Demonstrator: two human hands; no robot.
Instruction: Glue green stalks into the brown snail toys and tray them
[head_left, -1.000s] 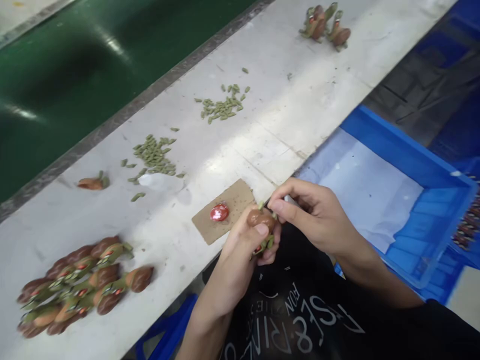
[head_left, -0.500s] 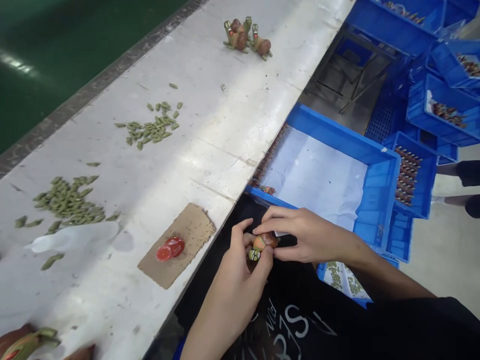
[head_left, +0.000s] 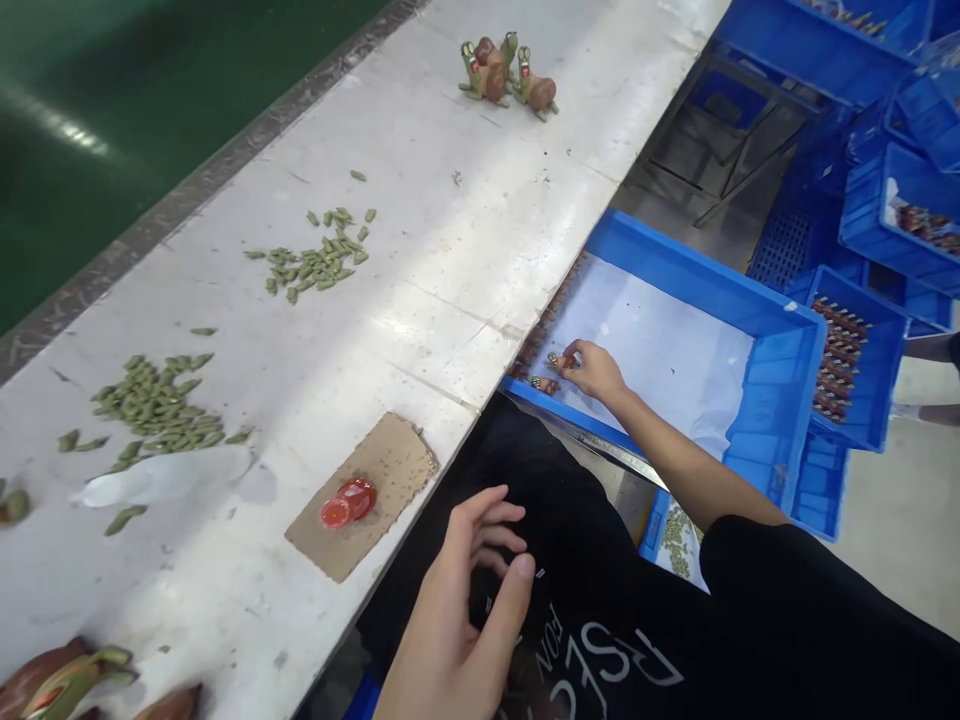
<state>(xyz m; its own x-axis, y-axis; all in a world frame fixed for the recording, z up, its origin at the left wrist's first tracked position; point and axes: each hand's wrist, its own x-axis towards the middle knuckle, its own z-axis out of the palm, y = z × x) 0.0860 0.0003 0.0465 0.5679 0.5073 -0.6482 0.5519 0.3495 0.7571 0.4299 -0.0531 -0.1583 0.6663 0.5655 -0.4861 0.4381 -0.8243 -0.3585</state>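
Observation:
My right hand [head_left: 592, 370] reaches into a blue crate [head_left: 675, 260] lined with white sheet. Its fingers pinch a small painted snail figurine [head_left: 559, 361], brown-shelled with a green head, close to the crate's table-side wall. Beside it lies another snail figurine [head_left: 543, 384], and more stand in a row along that wall. Over my lap, my left hand [head_left: 472, 610] hangs with its fingers apart and curved, holding nothing. To its left on the white table, a piece of cardboard [head_left: 397, 455] bears a blob of red paste [head_left: 349, 502].
Two piles of small green pieces [head_left: 154, 405] lie on the table, with a white squeeze bottle [head_left: 161, 478] near the closer one. Several snail figurines [head_left: 491, 75] stand at the far end. More blue crates [head_left: 862, 350] are stacked at right. Large brown-and-green figures [head_left: 60, 680] sit at lower left.
The snail figurine went from between both hands over my lap into the blue crate, carried by my right hand. My left hand let go and its fingers spread. The view shifted slightly.

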